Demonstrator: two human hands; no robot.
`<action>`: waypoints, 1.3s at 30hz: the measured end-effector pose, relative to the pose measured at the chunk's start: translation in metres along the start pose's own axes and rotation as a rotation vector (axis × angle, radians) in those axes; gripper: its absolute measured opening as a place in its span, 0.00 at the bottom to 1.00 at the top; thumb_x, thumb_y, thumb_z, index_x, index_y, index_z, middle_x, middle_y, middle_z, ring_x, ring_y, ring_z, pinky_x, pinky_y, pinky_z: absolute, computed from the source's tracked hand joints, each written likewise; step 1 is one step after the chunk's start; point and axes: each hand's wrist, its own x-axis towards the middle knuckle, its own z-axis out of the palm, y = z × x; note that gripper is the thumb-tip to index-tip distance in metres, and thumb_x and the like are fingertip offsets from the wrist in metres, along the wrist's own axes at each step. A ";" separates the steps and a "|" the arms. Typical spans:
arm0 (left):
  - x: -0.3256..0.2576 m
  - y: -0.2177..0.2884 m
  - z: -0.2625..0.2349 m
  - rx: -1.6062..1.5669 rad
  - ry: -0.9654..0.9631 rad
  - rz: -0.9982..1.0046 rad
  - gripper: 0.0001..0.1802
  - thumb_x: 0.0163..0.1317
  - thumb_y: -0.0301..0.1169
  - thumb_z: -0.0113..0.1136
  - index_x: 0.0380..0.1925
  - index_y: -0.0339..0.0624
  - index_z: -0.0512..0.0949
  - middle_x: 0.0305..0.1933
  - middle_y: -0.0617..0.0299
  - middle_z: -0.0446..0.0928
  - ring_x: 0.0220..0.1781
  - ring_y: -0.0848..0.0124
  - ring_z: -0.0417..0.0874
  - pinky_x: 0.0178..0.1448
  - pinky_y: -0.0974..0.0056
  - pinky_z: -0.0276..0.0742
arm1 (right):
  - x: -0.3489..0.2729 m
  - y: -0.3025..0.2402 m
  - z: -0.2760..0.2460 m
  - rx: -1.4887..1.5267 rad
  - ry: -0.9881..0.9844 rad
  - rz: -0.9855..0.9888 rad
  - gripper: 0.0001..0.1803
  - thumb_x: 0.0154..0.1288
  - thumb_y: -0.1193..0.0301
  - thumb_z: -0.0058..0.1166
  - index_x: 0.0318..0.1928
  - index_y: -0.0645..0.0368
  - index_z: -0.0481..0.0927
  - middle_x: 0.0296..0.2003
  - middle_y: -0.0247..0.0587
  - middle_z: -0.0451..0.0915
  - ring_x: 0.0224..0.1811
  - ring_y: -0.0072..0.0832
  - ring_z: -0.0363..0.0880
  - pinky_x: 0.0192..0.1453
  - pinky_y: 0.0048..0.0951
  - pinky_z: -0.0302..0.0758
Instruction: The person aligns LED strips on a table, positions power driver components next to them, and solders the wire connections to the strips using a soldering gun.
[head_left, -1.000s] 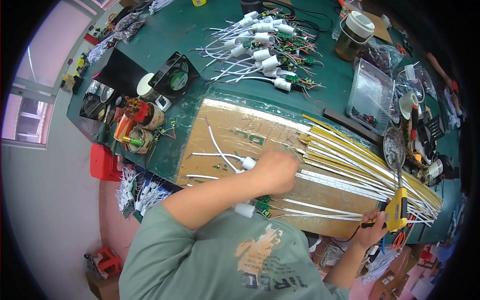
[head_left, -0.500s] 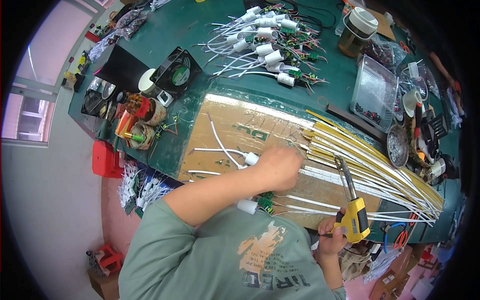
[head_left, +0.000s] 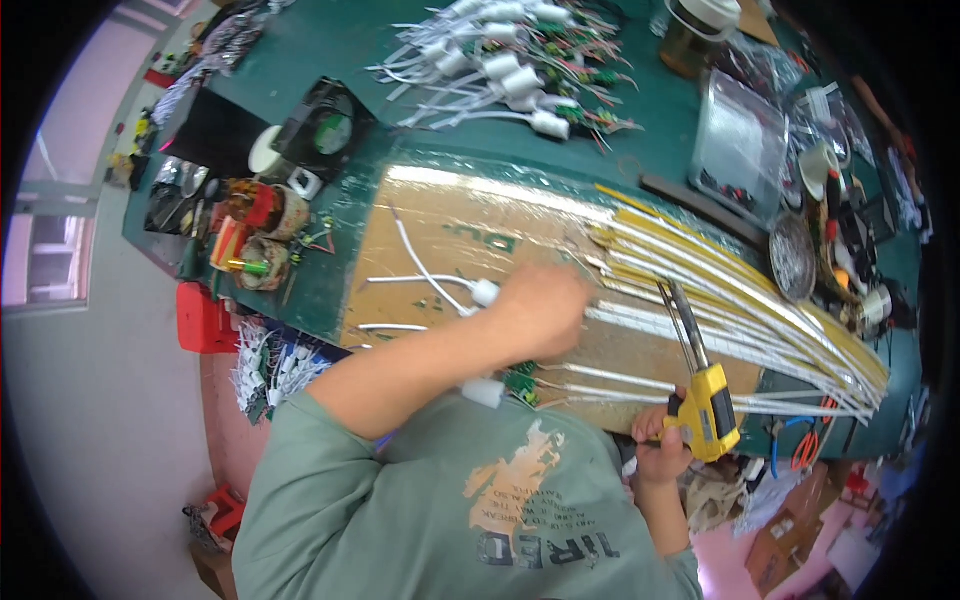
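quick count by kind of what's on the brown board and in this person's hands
yellow-handled hand tool, in the right hand: 1
bundle of long white and yellow strips: 1
loose white leads with plugs, near the left hand: about 3
small green circuit board: 1
brown board: 1
total: about 7

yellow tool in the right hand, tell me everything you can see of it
The yellow tool has a chunky yellow plastic-looking body with dark trim and a long, thin dark metal tip that points up and slightly left over the white wires on the cardboard sheet. The right hand grips its lower end at the near table edge. Whether the tip touches the wires cannot be told.
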 end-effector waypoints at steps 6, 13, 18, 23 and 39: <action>-0.015 -0.001 -0.011 -0.178 0.066 0.004 0.10 0.55 0.29 0.59 0.37 0.41 0.79 0.40 0.48 0.80 0.44 0.48 0.82 0.50 0.46 0.77 | 0.007 -0.003 0.008 0.051 -0.075 0.044 0.39 0.62 0.60 0.64 0.67 0.63 0.62 0.24 0.33 0.67 0.24 0.25 0.67 0.27 0.29 0.67; -0.029 0.001 -0.008 0.113 0.092 0.203 0.15 0.52 0.27 0.62 0.43 0.44 0.79 0.42 0.57 0.77 0.46 0.56 0.79 0.52 0.53 0.73 | 0.004 -0.005 0.012 0.008 -0.089 0.039 0.38 0.63 0.59 0.64 0.67 0.63 0.63 0.24 0.33 0.67 0.24 0.25 0.66 0.27 0.28 0.67; -0.033 0.004 -0.004 0.238 0.005 0.285 0.15 0.51 0.26 0.61 0.42 0.44 0.80 0.42 0.59 0.77 0.45 0.59 0.78 0.52 0.56 0.72 | 0.003 -0.008 0.012 0.007 -0.082 0.060 0.40 0.62 0.57 0.65 0.67 0.63 0.63 0.24 0.33 0.67 0.24 0.24 0.66 0.27 0.27 0.67; -0.037 0.001 0.001 0.048 0.079 0.238 0.13 0.53 0.25 0.62 0.41 0.43 0.79 0.42 0.56 0.77 0.44 0.54 0.79 0.50 0.53 0.75 | -0.004 -0.014 0.005 -0.149 -0.219 0.070 0.08 0.67 0.68 0.57 0.41 0.58 0.77 0.26 0.31 0.72 0.27 0.23 0.69 0.31 0.27 0.67; -0.028 -0.002 -0.002 -0.086 0.043 0.261 0.07 0.57 0.25 0.63 0.36 0.40 0.78 0.44 0.54 0.77 0.46 0.53 0.80 0.51 0.54 0.77 | -0.046 -0.005 -0.027 -0.726 -0.318 0.135 0.14 0.61 0.58 0.64 0.33 0.55 0.79 0.28 0.37 0.78 0.29 0.35 0.78 0.33 0.33 0.73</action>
